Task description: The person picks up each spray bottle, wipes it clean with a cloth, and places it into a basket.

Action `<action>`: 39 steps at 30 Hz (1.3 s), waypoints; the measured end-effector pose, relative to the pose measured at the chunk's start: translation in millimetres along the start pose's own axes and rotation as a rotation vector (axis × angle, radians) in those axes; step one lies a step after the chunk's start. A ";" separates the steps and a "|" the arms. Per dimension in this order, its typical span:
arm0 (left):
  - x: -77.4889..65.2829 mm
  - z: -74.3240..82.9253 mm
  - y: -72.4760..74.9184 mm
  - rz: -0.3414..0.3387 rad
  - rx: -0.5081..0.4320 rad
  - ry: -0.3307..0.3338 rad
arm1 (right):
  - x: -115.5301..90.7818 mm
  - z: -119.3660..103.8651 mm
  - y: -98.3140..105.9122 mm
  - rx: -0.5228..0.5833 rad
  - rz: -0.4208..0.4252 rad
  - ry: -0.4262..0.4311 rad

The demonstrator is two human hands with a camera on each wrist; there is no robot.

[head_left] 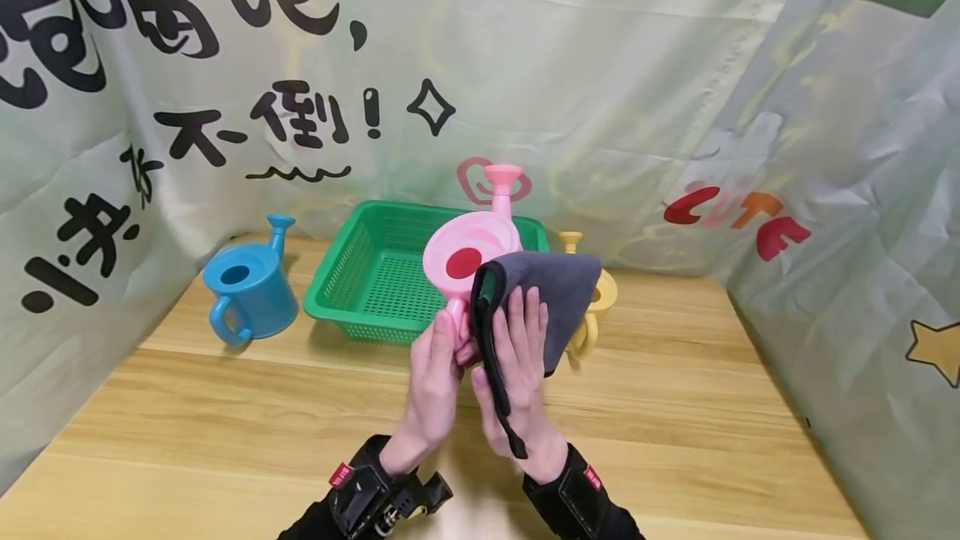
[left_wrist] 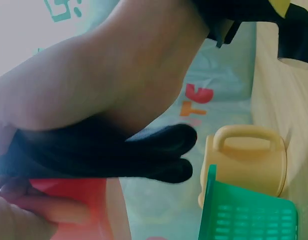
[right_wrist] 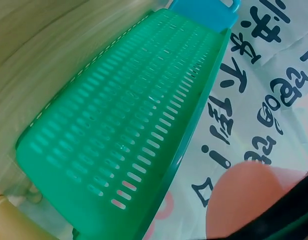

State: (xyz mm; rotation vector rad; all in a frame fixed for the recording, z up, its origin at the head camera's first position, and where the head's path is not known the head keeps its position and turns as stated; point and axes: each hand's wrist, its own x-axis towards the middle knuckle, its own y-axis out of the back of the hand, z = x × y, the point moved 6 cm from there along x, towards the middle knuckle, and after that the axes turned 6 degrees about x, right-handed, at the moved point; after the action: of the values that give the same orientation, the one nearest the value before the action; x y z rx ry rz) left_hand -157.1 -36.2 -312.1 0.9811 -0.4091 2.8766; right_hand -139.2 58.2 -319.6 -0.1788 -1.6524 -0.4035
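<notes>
Pink watering can (head_left: 465, 232) being held before green basket (head_left: 382, 330), left hand (head_left: 437, 382) gripping its handle, right hand (head_left: 521, 369) laying straight fingers on grey cloth (head_left: 570, 298) against can; blue can (head_left: 266, 298) standing left of basket.

The table (head_left: 690, 415) has a top of light wood colour, with grain lines which run mostly from left to right, and three things are standing directly on it, in a row towards its far edge. At the left there is a blue watering can (head_left: 262, 294), upright, with its handle turned to the near side; in the middle there is a green basket (head_left: 327, 273) with many small holes; and at the right a yellow watering can (head_left: 606, 291), also upright, is partly hidden in the head view.
</notes>
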 end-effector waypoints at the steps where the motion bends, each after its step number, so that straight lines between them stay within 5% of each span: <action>1: -0.7 0.2 0.1 0.016 0.015 -0.004 | 0.3 0.1 0.4 0.016 -0.001 -0.006; 9: -2.1 0.6 3.0 0.092 0.061 0.003 | 2.9 -1.2 2.3 0.082 0.001 -0.026; 13: -1.5 0.8 -0.9 0.026 0.107 0.052 | 5.4 3.8 6.9 0.144 0.021 -0.065; 20: -4.0 -4.7 -8.9 -0.101 0.150 0.137 | 7.0 20.8 17.8 0.288 0.028 -0.319; 22: -4.6 -6.0 -8.7 -0.095 0.153 0.151 | 7.7 20.2 17.7 0.271 0.033 -0.302; 27: -6.8 -9.1 -1.5 0.007 0.174 0.216 | 5.9 5.5 6.5 0.112 0.013 -0.066; 30: -7.5 -10.1 1.6 0.053 0.189 0.253 | 2.8 0.5 0.6 0.062 -0.009 0.002; 35: -6.3 -9.3 -1.2 0.027 0.196 0.234 | 2.4 5.8 3.1 0.121 -0.011 -0.057; 39: -6.5 -7.3 -4.9 -0.040 0.185 0.181 | 4.7 16.3 11.0 0.243 0.008 -0.210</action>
State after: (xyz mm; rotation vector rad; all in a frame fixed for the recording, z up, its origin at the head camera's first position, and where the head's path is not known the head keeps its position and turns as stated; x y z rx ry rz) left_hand -155.5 -29.4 -320.4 0.7312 -0.1097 2.9742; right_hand -151.1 73.7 -314.5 -0.0463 -1.8914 -0.1789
